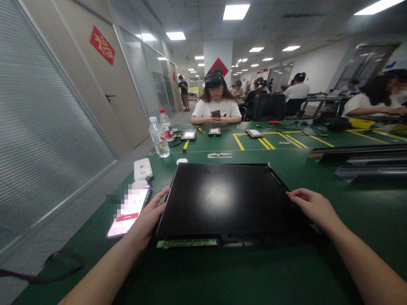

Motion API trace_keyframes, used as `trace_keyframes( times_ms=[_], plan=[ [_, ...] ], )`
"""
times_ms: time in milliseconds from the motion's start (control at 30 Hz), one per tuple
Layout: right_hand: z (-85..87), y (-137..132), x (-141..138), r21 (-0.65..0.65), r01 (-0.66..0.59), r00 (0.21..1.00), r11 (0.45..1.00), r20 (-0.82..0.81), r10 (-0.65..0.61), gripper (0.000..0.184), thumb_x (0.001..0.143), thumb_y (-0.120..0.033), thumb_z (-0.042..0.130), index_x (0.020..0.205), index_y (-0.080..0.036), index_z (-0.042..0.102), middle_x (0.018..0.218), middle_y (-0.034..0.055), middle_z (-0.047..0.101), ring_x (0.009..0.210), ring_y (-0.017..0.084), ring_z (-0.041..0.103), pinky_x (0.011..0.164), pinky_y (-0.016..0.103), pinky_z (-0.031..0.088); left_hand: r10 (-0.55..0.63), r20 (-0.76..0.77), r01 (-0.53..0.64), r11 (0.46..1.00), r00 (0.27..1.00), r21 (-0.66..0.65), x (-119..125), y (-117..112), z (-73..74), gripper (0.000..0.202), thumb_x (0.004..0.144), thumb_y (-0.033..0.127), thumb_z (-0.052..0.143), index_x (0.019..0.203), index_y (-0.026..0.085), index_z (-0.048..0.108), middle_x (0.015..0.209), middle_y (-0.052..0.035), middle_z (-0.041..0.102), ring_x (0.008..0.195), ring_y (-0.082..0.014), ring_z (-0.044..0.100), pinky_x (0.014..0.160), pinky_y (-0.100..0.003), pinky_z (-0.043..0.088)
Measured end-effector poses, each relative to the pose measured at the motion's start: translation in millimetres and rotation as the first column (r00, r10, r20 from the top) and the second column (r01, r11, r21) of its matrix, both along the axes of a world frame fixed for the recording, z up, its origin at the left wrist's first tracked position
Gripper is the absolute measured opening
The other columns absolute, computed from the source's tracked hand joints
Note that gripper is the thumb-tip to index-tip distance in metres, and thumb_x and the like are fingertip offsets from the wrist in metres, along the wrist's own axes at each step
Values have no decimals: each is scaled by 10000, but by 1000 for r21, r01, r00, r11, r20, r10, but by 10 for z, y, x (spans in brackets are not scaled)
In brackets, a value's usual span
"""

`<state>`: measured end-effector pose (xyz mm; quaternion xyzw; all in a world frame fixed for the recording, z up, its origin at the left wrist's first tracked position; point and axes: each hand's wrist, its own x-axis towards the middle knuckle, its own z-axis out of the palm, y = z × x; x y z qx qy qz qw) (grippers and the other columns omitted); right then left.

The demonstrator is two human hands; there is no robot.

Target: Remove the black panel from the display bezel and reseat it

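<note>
A black LCD screen panel lies in front of me on the green table, glossy side up. Along its near edge a green circuit board strip shows from beneath, and a dark frame borders the right side. My left hand grips the panel's left edge, its fingertips partly hidden behind that edge. At the opposite edge, my right hand has its fingers bent and closed on the rim of the panel.
Left of the panel lie a lit phone and a white power bank. Water bottles stand behind them. Hard drives sit across the table, before a seated person. Long metal strips lie at right.
</note>
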<state>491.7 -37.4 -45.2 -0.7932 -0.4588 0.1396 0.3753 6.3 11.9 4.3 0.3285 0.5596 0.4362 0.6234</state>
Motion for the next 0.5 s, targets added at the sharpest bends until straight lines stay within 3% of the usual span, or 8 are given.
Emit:
trace_keyframes(
  times_ms=[100, 267, 500],
  plan=[
    [33, -2, -21, -21, 8, 1000, 1000, -18, -8, 265, 643, -518, 628, 708, -309, 777, 900, 68, 842, 898, 325, 769, 863, 445, 582, 53, -38, -55, 997, 998, -48, 90, -44, 103, 734, 915, 92, 837, 1594, 199, 579, 1060, -104, 878, 605, -244, 814, 515, -308, 657],
    [56, -5, -35, -24, 3, 1000, 1000, -27, -4, 270, 643, -522, 625, 708, -307, 775, 962, 69, 853, 945, 330, 776, 894, 447, 580, 41, -50, -42, 999, 998, -21, 126, -104, 178, 581, 1017, 98, 709, 1583, 198, 619, 1049, -102, 880, 694, -247, 839, 553, -298, 661],
    [15, -4, -22, -14, 9, 999, 1000, -46, -9, 288, 646, -537, 625, 720, -303, 777, 967, 68, 856, 945, 328, 775, 898, 450, 574, 29, -29, -29, 999, 999, -22, 119, -118, 202, 602, 1024, 105, 669, 1612, 217, 612, 1116, -107, 878, 776, -258, 853, 595, -297, 652]
  ],
)
